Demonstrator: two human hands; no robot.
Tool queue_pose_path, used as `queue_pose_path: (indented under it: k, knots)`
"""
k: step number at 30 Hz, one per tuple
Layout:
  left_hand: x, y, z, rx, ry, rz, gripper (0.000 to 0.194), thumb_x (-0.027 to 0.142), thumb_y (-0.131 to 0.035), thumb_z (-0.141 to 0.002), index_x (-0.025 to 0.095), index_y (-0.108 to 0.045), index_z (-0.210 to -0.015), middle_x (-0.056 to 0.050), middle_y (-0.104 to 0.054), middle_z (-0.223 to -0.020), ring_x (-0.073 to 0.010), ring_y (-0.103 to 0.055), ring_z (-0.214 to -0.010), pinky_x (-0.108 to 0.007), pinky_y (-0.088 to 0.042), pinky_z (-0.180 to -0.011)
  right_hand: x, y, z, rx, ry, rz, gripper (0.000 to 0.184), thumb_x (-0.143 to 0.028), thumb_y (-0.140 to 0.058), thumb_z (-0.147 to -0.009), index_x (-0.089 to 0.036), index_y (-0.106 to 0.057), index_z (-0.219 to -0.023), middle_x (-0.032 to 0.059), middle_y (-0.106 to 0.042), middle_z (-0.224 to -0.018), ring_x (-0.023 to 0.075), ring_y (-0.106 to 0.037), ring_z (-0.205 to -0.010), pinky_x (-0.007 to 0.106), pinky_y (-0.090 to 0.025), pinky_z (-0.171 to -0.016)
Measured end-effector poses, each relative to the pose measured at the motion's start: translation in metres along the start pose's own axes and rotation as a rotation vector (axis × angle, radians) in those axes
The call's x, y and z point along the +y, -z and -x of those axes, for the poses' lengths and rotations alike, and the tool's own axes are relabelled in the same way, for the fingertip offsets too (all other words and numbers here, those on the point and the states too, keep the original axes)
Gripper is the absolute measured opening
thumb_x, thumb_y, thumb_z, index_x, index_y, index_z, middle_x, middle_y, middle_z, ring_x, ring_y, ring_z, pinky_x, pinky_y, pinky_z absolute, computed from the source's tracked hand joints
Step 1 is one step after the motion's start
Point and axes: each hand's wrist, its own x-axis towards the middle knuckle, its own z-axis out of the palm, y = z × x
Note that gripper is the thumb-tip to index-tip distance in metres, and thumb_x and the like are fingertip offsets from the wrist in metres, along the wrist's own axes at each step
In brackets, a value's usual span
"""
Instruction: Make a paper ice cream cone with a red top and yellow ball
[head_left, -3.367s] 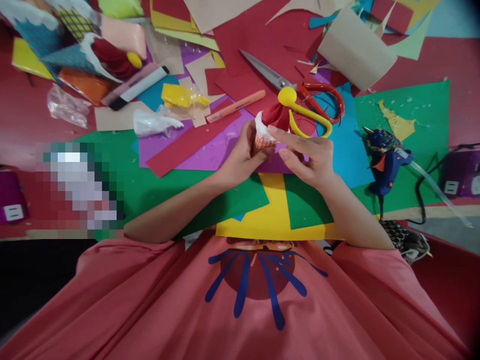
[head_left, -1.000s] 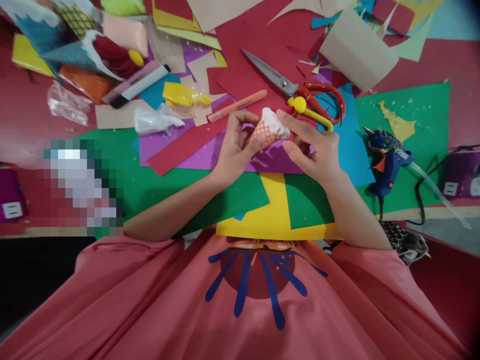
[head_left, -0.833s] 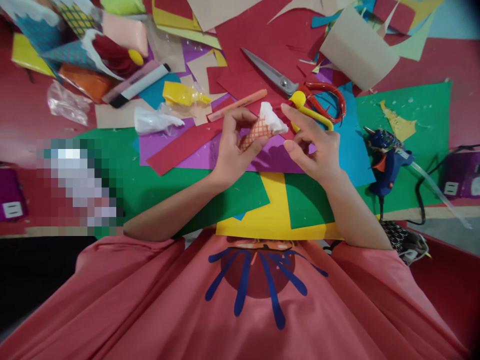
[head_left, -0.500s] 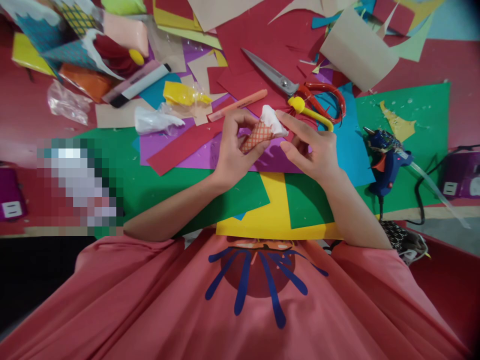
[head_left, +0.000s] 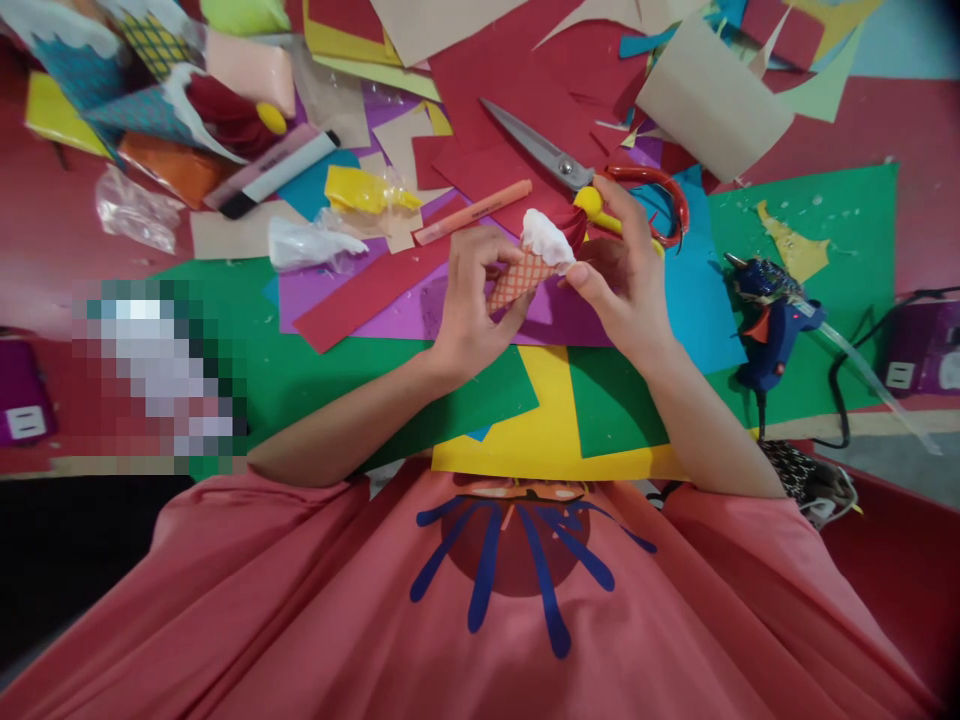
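Observation:
A small paper ice-cream cone (head_left: 517,280) with an orange grid pattern lies tilted in my left hand (head_left: 472,300), its tip toward the left. The fingers and thumb are closed around its narrow part. White clay (head_left: 546,238) forms a wavy rim at its wide end. Red filling (head_left: 576,228) and a yellow ball (head_left: 589,203) show past that rim. My right hand (head_left: 630,270) has its thumb on the lower edge of the white rim. Its index finger is raised and apart; the other fingers curl behind the rim, partly hidden.
Scissors (head_left: 566,168) with red and yellow handles lie just beyond my hands. An orange marker (head_left: 476,212) is left of them. A blue glue gun (head_left: 776,335) lies at right, a cardboard tube (head_left: 716,100) beyond. Several finished cones (head_left: 150,115) and clay packs stand far left.
From pressing with its index finger, my right hand has turned so its thumb meets the rim and the index finger lifts. The cone has turned slightly, still in my left hand.

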Motion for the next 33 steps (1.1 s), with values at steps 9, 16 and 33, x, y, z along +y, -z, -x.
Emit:
queue_pose_path:
  k: [9,16,33]
  knots:
    - [0.005,0.000,-0.004,0.008,-0.155,-0.187,0.036,0.040,-0.054,-0.097,0.035,-0.055,-0.133,-0.003,-0.054,-0.103,-0.0146,-0.060,-0.097,-0.034,-0.058,-0.090,0.003,0.002,0.001,-0.011,-0.107,-0.167,0.075,-0.074,-0.065,-0.076,-0.040,-0.043,-0.140,0.0042,-0.062,-0.130,0.0218,-0.069,-0.105,0.031,-0.060,-0.074]
    - [0.005,-0.002,-0.004,0.026,-0.190,-0.124,0.040,0.036,-0.057,-0.096,0.037,-0.053,-0.136,-0.003,-0.055,-0.107,-0.0142,-0.059,-0.099,-0.030,-0.057,-0.086,-0.005,0.000,0.001,0.055,-0.111,-0.235,0.075,-0.077,-0.070,-0.067,-0.039,-0.049,-0.129,0.0032,-0.060,-0.137,0.0174,-0.070,-0.089,0.029,-0.057,-0.064]
    - [-0.004,0.009,-0.011,0.066,-0.113,0.060,0.024,0.036,-0.061,-0.095,0.033,-0.064,-0.119,0.001,-0.067,-0.103,-0.0141,-0.065,-0.099,-0.033,-0.057,-0.085,0.011,-0.005,-0.007,-0.237,-0.274,-0.471,0.063,-0.067,-0.073,-0.066,-0.030,-0.059,-0.115,0.0003,-0.068,-0.111,0.0215,-0.069,-0.102,0.038,-0.060,-0.079]
